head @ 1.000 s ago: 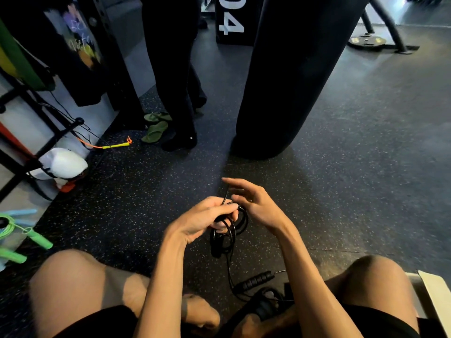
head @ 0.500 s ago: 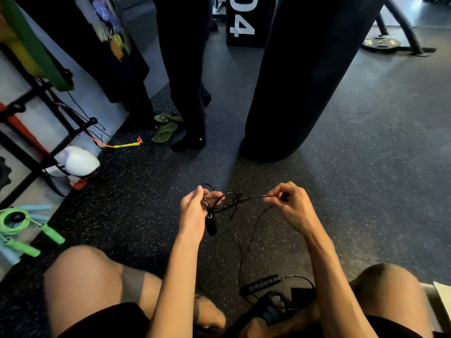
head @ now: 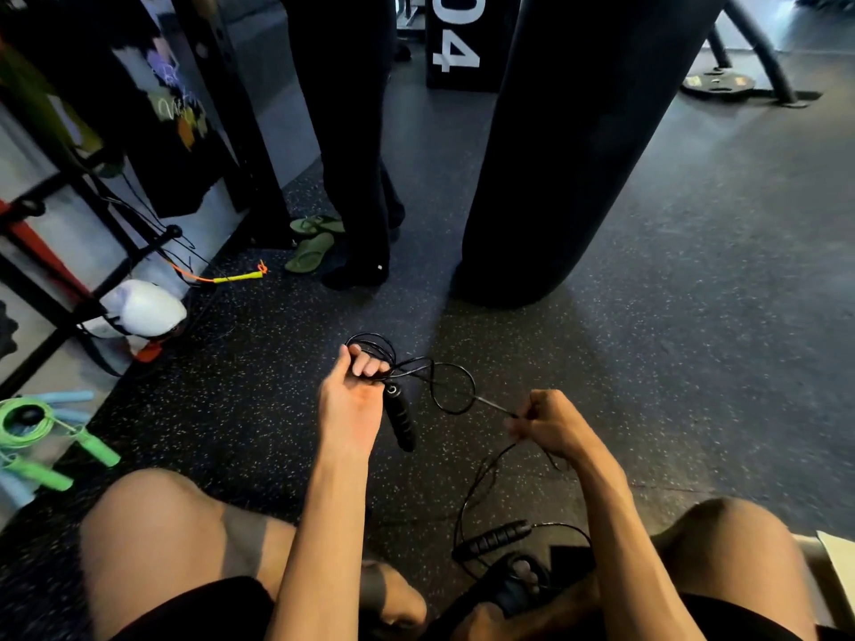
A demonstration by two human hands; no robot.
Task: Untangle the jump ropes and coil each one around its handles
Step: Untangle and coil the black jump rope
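Note:
A black jump rope (head: 451,386) loops between my hands above the speckled floor. My left hand (head: 354,402) grips the bunched cord at the top of one black handle (head: 400,418), which hangs down beside my palm. My right hand (head: 550,425) pinches the cord farther along, pulled out to the right and nearer me. The cord runs down from it to the second black handle (head: 495,538), which lies on the floor between my legs. A green jump rope (head: 27,425) lies coiled with its green handles at the far left.
A black punching bag (head: 555,145) hangs just ahead. A person's dark-trousered legs (head: 356,145) stand beside green sandals (head: 312,252). A rack with a white bag (head: 139,309) and a yellow-orange rope (head: 231,276) lines the left. My knees frame the bottom.
My hands have drawn apart: the right pulled the cord out to the right and back toward me, opening the bundle into a loose loop. The handle now hangs free below my left hand.

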